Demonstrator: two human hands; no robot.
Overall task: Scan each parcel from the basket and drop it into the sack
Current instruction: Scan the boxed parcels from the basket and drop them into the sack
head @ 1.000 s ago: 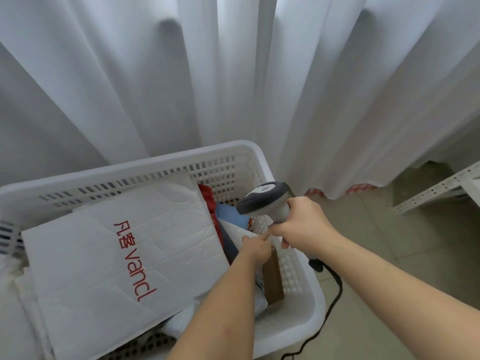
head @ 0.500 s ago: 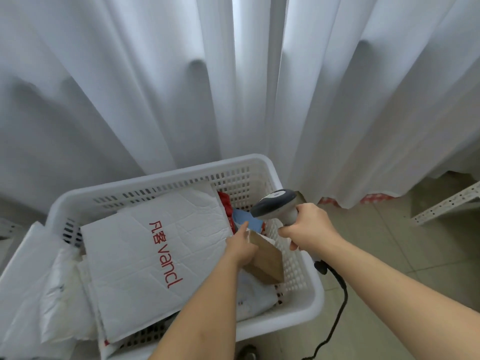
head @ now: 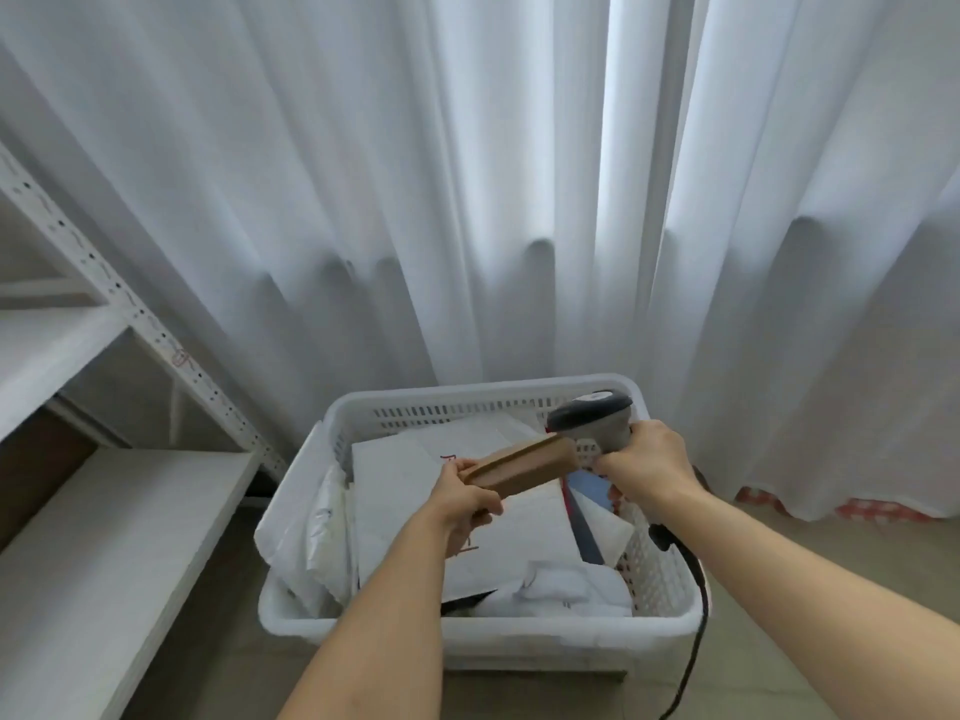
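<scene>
**Cardboard parcel held at the scanner above the basket**

A white plastic basket [head: 483,628] full of white mailers sits on a tiled floor [head: 831,543] before white curtains [head: 467,200], with a white metal shelf [head: 104,537] to its left. The left hand [head: 462,498] is closed around the near end of a flat brown cardboard parcel [head: 519,466], whose long axis runs left to right, tilted up toward the right. The right hand [head: 649,462] is wrapped around the handle of a grey barcode scanner [head: 592,418], its head touching the parcel's far end.

My brown cardboard parcel [head: 522,466] tilts above the white basket [head: 467,623], which brims with white mailers [head: 415,491].
</scene>
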